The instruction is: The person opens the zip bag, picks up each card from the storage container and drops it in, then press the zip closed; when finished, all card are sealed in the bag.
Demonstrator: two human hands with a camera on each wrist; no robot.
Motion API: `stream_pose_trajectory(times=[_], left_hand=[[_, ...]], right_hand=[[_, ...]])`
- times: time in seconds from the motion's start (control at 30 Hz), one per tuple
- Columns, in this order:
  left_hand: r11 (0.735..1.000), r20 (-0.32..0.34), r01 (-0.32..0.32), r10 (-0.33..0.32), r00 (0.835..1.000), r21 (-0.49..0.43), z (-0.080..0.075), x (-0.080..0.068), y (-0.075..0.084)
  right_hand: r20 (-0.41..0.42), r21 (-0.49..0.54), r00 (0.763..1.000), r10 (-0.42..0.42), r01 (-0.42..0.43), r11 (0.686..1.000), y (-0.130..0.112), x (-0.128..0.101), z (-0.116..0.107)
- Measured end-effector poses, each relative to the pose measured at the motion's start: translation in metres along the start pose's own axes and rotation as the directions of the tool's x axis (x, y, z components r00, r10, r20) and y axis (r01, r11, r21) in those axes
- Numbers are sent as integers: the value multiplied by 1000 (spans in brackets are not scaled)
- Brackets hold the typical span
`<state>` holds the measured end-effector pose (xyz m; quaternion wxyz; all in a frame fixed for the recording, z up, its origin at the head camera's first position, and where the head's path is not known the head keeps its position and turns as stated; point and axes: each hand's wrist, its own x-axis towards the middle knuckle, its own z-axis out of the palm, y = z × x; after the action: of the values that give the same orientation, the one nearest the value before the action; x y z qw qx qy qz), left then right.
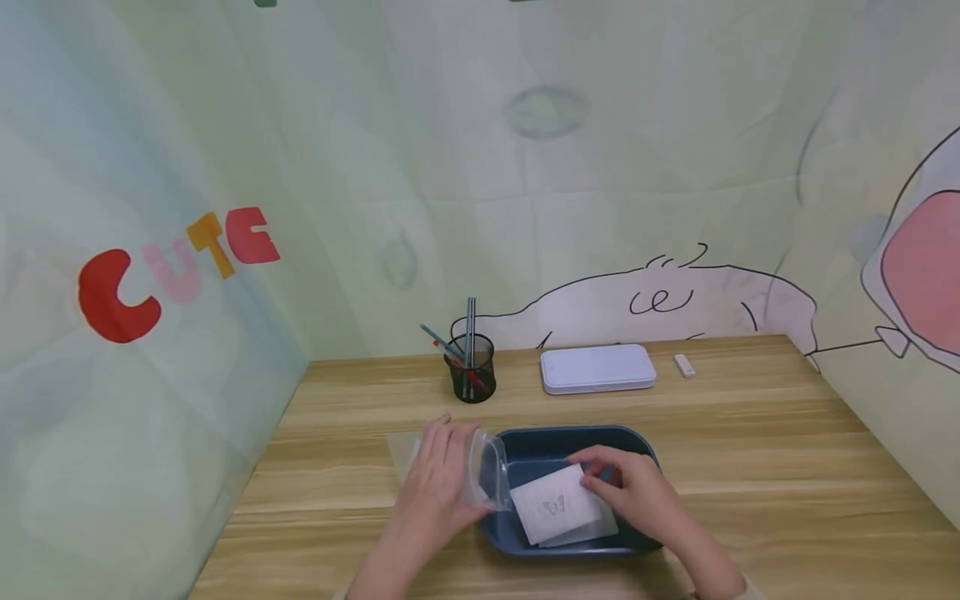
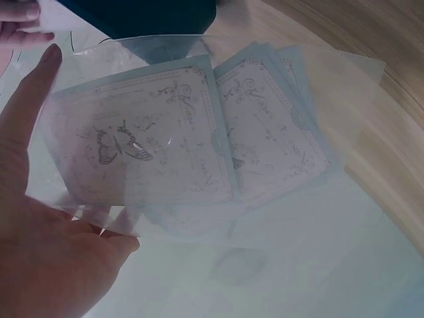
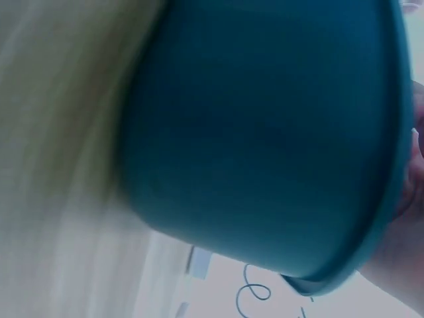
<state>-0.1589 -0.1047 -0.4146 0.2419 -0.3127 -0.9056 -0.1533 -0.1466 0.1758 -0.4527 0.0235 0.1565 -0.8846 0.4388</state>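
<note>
A: Left side first. Left hand (image 1: 442,475)?

B: Fingers nearly straight, resting on a clear sleeve (image 1: 483,468) on the table (image 1: 750,467), propping its open end at the tray's left rim. Left wrist view shows butterfly cards (image 2: 142,142) inside the sleeve.

A: Middle?

B: One card (image 1: 555,502) lies tilted in the blue tray (image 1: 570,437), near the sleeve's mouth.

A: Right hand (image 1: 637,492)?

B: Fingers curled, pinching that card's right edge inside the tray.

A: Behind?

B: Pen cup (image 1: 471,367), white case (image 1: 597,367), small eraser (image 1: 684,365).
</note>
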Motion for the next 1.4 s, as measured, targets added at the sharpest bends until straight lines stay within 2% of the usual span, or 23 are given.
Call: stream_pose_trajectory(times=[0.13,0.33,0.63,0.77,0.97,1.2,1.4], left_hand=[[1000,8,4,-4,1000,7,0,0,1],[1000,1,10,-10,1000,10,1,0,1],[1000,5,16,-16,1000,9,0,2,2],[1000,14,27,-27,1000,6,0,2,2],[1000,17,32,-32,999,-1,1,1,3],[1000,-19,-7,6,1000,-25,2,2,4],[1000,-26,-28,28,999,-9,5,3,4]], right_hand=[[-133,19,990,45,-43,999,-11,1,-6],[-302,49,946,119,-109,993,-27,-1,-16],[-453,84,879,146,-121,989,-49,-5,-25],[-469,149,862,192,-137,979,-58,-6,-26],[-478,303,853,212,-67,951,-84,-7,-21],[-472,363,835,281,-106,926,-103,-6,-10],[-460,380,843,279,-96,920,-103,-3,1]])
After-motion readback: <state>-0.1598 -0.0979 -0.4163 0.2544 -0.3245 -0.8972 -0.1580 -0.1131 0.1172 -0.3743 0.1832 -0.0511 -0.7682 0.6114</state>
